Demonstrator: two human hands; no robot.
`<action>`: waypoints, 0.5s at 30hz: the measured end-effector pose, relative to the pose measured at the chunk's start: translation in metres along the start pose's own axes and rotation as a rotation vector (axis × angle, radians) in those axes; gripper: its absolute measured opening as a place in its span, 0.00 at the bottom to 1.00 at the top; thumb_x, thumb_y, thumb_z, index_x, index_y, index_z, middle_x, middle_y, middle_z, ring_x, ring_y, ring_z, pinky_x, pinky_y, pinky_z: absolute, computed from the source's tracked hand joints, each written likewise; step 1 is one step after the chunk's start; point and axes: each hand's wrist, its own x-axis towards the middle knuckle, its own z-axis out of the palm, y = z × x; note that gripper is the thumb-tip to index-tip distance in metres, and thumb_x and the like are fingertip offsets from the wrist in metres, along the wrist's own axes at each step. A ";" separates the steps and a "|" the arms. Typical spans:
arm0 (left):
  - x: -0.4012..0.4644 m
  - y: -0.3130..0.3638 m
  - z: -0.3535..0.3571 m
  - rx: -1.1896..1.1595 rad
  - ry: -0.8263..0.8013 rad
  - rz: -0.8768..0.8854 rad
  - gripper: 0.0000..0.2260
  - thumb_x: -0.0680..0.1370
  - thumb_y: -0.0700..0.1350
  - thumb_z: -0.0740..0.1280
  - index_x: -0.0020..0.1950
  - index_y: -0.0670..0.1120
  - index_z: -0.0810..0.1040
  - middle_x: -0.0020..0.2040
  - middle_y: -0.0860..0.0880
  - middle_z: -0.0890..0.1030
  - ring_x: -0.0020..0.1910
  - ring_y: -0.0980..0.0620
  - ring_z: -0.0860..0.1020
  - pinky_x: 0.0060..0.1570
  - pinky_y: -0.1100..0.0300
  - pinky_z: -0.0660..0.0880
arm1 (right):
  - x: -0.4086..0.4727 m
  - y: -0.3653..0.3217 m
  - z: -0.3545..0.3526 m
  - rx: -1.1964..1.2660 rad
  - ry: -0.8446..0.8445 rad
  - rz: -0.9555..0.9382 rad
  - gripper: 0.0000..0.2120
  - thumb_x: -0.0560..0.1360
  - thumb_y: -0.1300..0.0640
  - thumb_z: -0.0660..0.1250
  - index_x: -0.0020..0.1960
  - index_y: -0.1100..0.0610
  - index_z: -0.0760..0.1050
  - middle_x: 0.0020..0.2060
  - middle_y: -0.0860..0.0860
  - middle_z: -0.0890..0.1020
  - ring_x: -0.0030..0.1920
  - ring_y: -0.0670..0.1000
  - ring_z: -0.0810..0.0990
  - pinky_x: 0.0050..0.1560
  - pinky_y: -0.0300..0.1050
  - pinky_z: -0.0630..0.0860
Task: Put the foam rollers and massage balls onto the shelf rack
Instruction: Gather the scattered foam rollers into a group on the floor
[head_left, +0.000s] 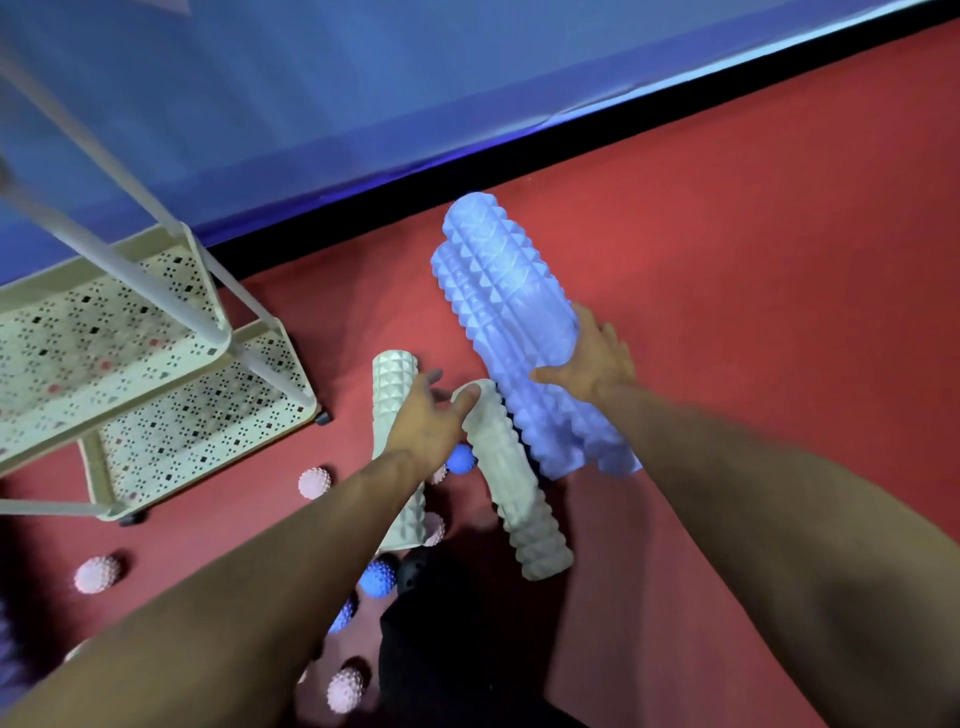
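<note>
Two pale blue spiked foam rollers lie stacked on the red floor, the upper one (498, 275) on top of the lower one (566, 436). My right hand (592, 358) rests flat on the upper roller's near end, fingers spread. Two cream foam rollers lie beside them, one on the left (392, 384) and one on the right (519, 493). My left hand (431, 421) reaches between them with straight fingers, its thumb touching the right one's far end. Pink (314, 483) and blue (460, 458) spiky massage balls are scattered around. The cream shelf rack (291, 358) stands at left.
More spiky balls lie near my feet: pink ones (97, 574) (345, 688) and a blue one (376, 577). A dark ball (413, 574) sits by my dark trouser leg (441, 649). A blue wall (363, 78) with a black base strip runs behind.
</note>
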 end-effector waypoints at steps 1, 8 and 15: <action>0.003 -0.004 0.000 0.001 0.008 -0.006 0.29 0.80 0.58 0.67 0.78 0.49 0.64 0.68 0.49 0.75 0.58 0.52 0.76 0.51 0.64 0.70 | 0.004 -0.002 0.003 -0.015 0.008 0.008 0.56 0.62 0.37 0.81 0.80 0.43 0.52 0.70 0.58 0.69 0.70 0.65 0.69 0.70 0.59 0.67; 0.017 -0.024 0.000 -0.008 0.013 -0.048 0.28 0.80 0.57 0.68 0.77 0.49 0.65 0.67 0.50 0.76 0.49 0.57 0.77 0.42 0.66 0.71 | 0.018 0.003 0.017 -0.065 -0.039 0.037 0.52 0.71 0.39 0.75 0.82 0.46 0.46 0.77 0.58 0.63 0.73 0.64 0.66 0.73 0.58 0.64; -0.003 -0.031 -0.011 -0.005 0.025 -0.080 0.25 0.80 0.56 0.69 0.74 0.49 0.68 0.64 0.49 0.76 0.56 0.49 0.79 0.44 0.63 0.72 | -0.002 -0.011 0.015 -0.135 0.031 -0.014 0.43 0.77 0.40 0.68 0.83 0.51 0.50 0.79 0.56 0.59 0.76 0.62 0.62 0.74 0.56 0.61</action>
